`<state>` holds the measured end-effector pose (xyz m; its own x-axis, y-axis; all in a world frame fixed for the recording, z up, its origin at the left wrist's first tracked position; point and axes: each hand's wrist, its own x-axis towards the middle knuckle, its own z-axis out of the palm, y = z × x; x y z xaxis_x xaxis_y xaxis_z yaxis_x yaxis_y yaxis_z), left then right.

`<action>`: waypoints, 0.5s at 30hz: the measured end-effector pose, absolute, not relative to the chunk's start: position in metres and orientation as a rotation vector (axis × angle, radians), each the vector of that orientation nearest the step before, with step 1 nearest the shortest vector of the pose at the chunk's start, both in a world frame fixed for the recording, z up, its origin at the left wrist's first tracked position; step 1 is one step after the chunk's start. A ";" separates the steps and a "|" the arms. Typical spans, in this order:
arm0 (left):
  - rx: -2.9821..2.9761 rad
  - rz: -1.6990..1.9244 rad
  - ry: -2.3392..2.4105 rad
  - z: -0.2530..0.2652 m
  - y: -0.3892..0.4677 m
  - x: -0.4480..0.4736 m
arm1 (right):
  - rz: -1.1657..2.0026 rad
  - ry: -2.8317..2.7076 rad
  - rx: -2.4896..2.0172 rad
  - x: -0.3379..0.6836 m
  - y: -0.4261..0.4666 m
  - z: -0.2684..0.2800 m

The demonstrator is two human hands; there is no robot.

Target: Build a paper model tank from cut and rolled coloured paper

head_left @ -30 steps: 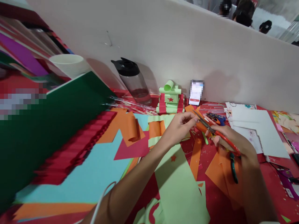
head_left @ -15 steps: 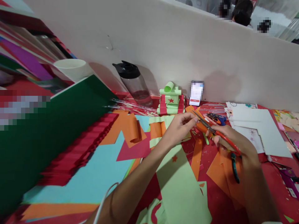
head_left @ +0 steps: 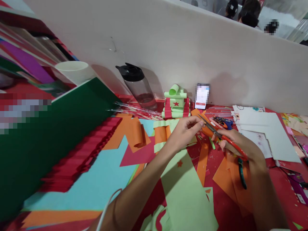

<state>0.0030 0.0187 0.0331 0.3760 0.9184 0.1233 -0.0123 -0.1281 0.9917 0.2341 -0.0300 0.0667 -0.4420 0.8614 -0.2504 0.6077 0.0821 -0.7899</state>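
Evidently the scissors are the thing in use: they slant above the far half of the worktop, right of its middle, tips toward the far edge. The right hand has its fingers wrapped around their red handles. On the left hand, thumb and forefinger are drawn together at the tips, just beside the blades; any small piece between them is too small to make out.

The likeliest mishap, I'd judge, is a nick to those left fingertips, since the blades lie so near them. A slipping pinch could also lose a small cutting among the scraps. The loose orange sheets and the dark-handled tool below the right hand might catch the wrist if it dropped toward the near edge.

As for writing, none can be read. The phone at the far edge has a blurred screen with a red bar, the bottle left of it shows no legible brand, and the purple item by the right edge is too small to read.
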 end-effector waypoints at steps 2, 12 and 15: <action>1.461 1.003 0.861 0.034 0.018 0.003 | 1.249 -2.129 -1.433 0.235 -0.030 0.067; 1.454 1.002 0.856 0.034 0.020 0.001 | 1.092 -2.236 -1.359 0.230 -0.029 0.070; 1.468 1.005 0.860 0.035 0.020 0.000 | 1.076 -2.235 -1.362 0.229 -0.029 0.071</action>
<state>-0.0001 0.0204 0.0347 0.3750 0.9183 0.1272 -0.0165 -0.1306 0.9913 0.2290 -0.0290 0.0713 -0.4997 0.8586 -0.1148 0.6252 0.2657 -0.7339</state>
